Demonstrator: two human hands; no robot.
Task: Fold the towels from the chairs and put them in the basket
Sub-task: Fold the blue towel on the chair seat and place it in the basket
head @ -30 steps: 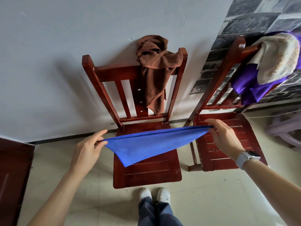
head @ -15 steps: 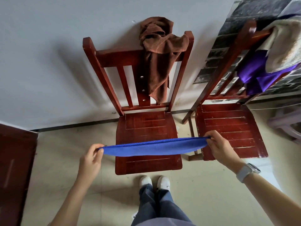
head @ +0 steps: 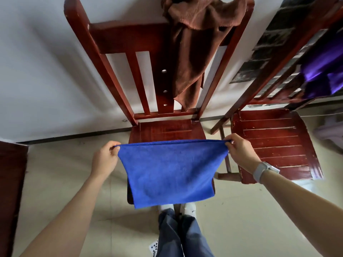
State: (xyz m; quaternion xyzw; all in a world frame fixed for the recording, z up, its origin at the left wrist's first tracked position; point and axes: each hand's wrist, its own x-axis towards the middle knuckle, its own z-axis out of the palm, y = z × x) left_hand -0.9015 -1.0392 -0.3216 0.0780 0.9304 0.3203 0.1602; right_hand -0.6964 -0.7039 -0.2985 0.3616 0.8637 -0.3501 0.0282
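your left hand and right hand each pinch a top corner of the blue towel, hanging it flat over the chair seat so it folds squarely

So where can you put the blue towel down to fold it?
The right chair's seat looks bare, bordered by its slatted back and your right hand. The back strip of the middle chair's seat is bare too, between the brown towel and the blue towel that both hands hold. The chair backs are crowded.
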